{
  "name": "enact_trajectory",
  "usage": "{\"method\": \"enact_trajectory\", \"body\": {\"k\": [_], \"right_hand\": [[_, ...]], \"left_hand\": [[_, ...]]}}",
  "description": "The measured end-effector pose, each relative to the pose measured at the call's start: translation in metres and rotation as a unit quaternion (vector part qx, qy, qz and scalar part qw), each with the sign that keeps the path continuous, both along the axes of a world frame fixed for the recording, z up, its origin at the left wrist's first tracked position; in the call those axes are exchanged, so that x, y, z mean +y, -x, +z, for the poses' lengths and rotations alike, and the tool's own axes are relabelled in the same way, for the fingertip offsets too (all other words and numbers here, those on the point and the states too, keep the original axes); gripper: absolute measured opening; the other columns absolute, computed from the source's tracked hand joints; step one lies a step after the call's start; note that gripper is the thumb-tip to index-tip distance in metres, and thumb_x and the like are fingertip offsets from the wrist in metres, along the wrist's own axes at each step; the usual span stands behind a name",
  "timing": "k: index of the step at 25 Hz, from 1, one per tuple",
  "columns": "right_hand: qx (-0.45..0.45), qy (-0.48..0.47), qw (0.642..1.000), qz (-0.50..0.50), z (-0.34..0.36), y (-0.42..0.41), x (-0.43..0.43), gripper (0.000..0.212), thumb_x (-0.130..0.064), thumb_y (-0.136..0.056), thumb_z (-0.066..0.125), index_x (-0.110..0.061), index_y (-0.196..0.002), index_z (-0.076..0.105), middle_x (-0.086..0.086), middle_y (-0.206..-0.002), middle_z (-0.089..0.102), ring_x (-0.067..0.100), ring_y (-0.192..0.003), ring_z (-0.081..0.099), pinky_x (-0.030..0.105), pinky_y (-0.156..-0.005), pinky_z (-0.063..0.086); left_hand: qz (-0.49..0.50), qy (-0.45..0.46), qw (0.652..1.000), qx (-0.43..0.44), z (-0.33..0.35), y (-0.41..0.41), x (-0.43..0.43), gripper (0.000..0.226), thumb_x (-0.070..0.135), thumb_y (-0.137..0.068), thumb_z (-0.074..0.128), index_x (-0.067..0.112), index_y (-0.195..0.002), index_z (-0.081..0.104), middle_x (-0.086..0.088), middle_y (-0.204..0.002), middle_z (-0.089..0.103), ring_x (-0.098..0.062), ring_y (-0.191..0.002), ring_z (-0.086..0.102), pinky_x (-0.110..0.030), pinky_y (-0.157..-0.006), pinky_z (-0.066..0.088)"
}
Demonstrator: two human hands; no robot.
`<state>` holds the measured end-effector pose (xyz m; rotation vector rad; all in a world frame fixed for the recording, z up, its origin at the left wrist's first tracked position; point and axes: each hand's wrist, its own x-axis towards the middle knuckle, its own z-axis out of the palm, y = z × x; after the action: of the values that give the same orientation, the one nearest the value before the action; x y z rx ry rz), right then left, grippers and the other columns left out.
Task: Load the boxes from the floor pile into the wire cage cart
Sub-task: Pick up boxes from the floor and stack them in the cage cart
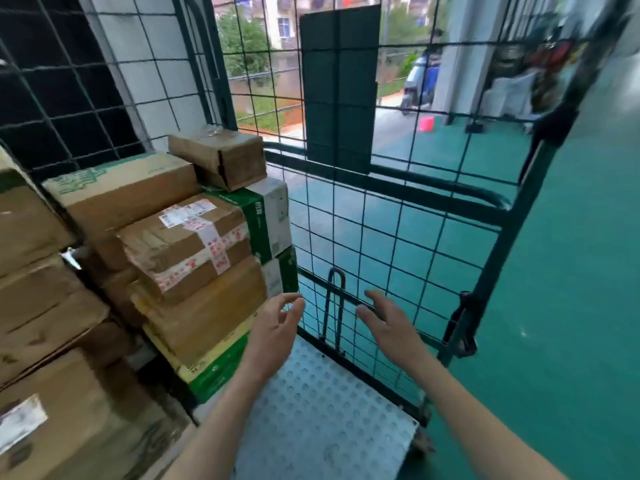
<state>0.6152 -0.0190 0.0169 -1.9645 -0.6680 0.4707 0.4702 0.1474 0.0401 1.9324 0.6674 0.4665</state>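
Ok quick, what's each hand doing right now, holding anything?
Left hand: open, fingers loosely curled, holding nothing.
Right hand: open, fingers spread, holding nothing.

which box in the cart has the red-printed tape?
The mid-stack brown box facing the camera: white tape with red print crosses its top beside a shipping label. The small brown box on top and the green-and-white carton lack it.

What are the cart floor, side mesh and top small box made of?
Cart floor: likely metal plate, pale grey, embossed round studs.
Side mesh: welded wire grid, apparently steel, dark green coating.
Top small box: brown cardboard, scuffed, taped seam.
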Motion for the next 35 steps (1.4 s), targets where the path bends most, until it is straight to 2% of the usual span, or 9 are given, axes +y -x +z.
{"method": "enact_trajectory", "body": {"k": [3, 7, 11, 14, 17, 23, 29, 33, 35], "right_hand": [[0.018, 0.017, 0.998, -0.065, -0.013, 0.032, -0.081, 0.061, -0.048, -0.100, 0.053, -0.021, -0.153, 0.038, -0.001, -0.158, 0.040, 0.015, -0.145, 0.036, 0.041, -0.121, 0.030], [0.043, 0.015, 0.984, -0.174, -0.017, 0.071, -0.192, 0.060, -0.047, -0.099, 0.055, -0.021, -0.151, 0.041, 0.002, -0.156, 0.043, 0.015, -0.143, 0.040, 0.042, -0.120, 0.033], [0.065, 0.001, 0.952, -0.300, -0.012, 0.110, -0.300, 0.052, -0.034, -0.101, 0.058, -0.018, -0.149, 0.044, 0.007, -0.152, 0.049, 0.015, -0.141, 0.044, 0.032, -0.115, 0.036], [0.076, -0.027, 0.915, -0.395, -0.004, 0.144, -0.383, 0.051, -0.030, -0.102, 0.057, -0.018, -0.149, 0.044, 0.010, -0.149, 0.050, 0.015, -0.140, 0.045, 0.023, -0.103, 0.036], [0.082, -0.057, 0.876, -0.472, -0.002, 0.183, -0.461, 0.051, -0.030, -0.102, 0.057, -0.020, -0.150, 0.042, 0.008, -0.150, 0.050, 0.018, -0.139, 0.047, 0.024, -0.101, 0.037], [0.097, -0.090, 0.797, -0.589, -0.004, 0.274, -0.603, 0.051, -0.028, -0.103, 0.056, -0.019, -0.151, 0.041, 0.007, -0.146, 0.053, 0.024, -0.136, 0.051, 0.027, -0.095, 0.040], [0.088, -0.087, 0.736, -0.666, -0.009, 0.357, -0.729, 0.051, -0.028, -0.102, 0.056, -0.017, -0.150, 0.043, -0.003, -0.136, 0.054, 0.023, -0.129, 0.056, 0.028, -0.099, 0.040], [0.082, -0.092, 0.700, -0.704, -0.012, 0.414, -0.798, 0.050, -0.031, -0.102, 0.056, -0.019, -0.149, 0.044, -0.010, -0.135, 0.051, 0.016, -0.130, 0.053, 0.031, -0.107, 0.042], [0.082, -0.100, 0.667, -0.734, -0.015, 0.452, -0.827, 0.050, -0.032, -0.102, 0.056, -0.022, -0.149, 0.044, -0.013, -0.136, 0.050, 0.011, -0.131, 0.051, 0.036, -0.112, 0.042]], "left_hand": [[-0.070, 0.028, 0.997, -0.020, -0.013, -0.003, -0.067, 0.035, 0.051, -0.100, 0.049, 0.028, -0.124, 0.061, 0.008, -0.119, 0.066, -0.007, -0.110, 0.064, -0.043, -0.094, 0.057], [-0.175, 0.072, 0.982, -0.003, -0.024, -0.010, -0.162, 0.032, 0.046, -0.101, 0.053, 0.027, -0.124, 0.063, 0.000, -0.107, 0.071, -0.014, -0.094, 0.067, -0.052, -0.090, 0.058], [-0.300, 0.095, 0.949, -0.017, -0.012, -0.026, -0.260, 0.035, 0.065, -0.086, 0.056, 0.040, -0.107, 0.065, -0.011, -0.089, 0.065, -0.018, -0.082, 0.056, -0.042, -0.076, 0.055], [-0.374, 0.100, 0.922, -0.014, -0.007, -0.034, -0.343, 0.039, 0.076, -0.071, 0.052, 0.051, -0.099, 0.063, -0.012, -0.087, 0.062, -0.016, -0.081, 0.056, -0.049, -0.074, 0.058], [-0.450, 0.104, 0.887, -0.006, -0.004, -0.030, -0.428, 0.035, 0.077, -0.071, 0.053, 0.056, -0.098, 0.063, -0.007, -0.090, 0.060, -0.016, -0.083, 0.057, -0.060, -0.079, 0.056], [-0.574, 0.103, 0.812, 0.008, -0.007, 0.011, -0.605, 0.031, 0.075, -0.073, 0.053, 0.057, -0.098, 0.062, -0.004, -0.093, 0.065, -0.024, -0.086, 0.067, -0.057, -0.084, 0.058], [-0.646, 0.104, 0.755, 0.038, -0.012, 0.069, -0.749, 0.036, 0.075, -0.072, 0.051, 0.053, -0.099, 0.061, 0.025, -0.096, 0.068, -0.016, -0.102, 0.070, -0.051, -0.092, 0.056], [-0.682, 0.110, 0.722, 0.042, -0.012, 0.101, -0.836, 0.040, 0.074, -0.072, 0.051, 0.049, -0.101, 0.062, 0.010, -0.103, 0.070, -0.028, -0.101, 0.069, -0.054, -0.088, 0.058], [-0.711, 0.103, 0.694, 0.053, -0.016, 0.126, -0.879, 0.043, 0.074, -0.072, 0.051, 0.047, -0.103, 0.062, 0.018, -0.101, 0.069, -0.023, -0.101, 0.069, -0.053, -0.091, 0.057]]}}
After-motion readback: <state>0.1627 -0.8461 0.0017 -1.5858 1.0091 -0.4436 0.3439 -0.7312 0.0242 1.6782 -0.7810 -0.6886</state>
